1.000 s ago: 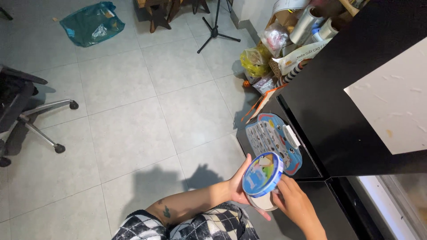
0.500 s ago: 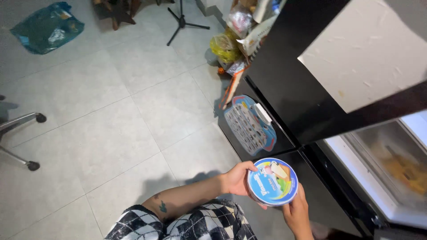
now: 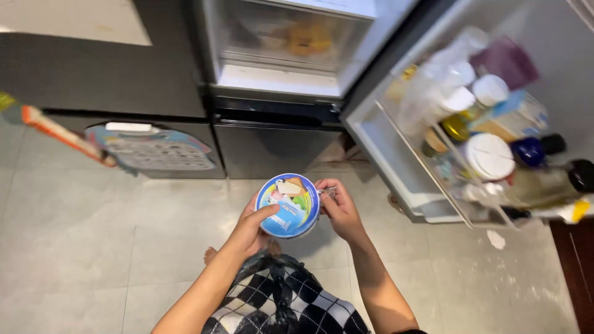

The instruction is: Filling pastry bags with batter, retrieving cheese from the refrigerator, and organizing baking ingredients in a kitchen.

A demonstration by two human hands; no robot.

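My left hand (image 3: 250, 226) cups the round box (image 3: 288, 205) from seven o'clock, thumb on the lid; my right hand (image 3: 339, 210) pinches its rim at three. It looks light, thin cardboard, crushable, so I grip the edges. Fridge door (image 3: 470, 133) open at one o'clock.

Ahead of my hands, the open fridge compartment (image 3: 281, 77) offers free room; right of it, the door shelf (image 3: 433, 185) is crammed with bottles (image 3: 489, 154).
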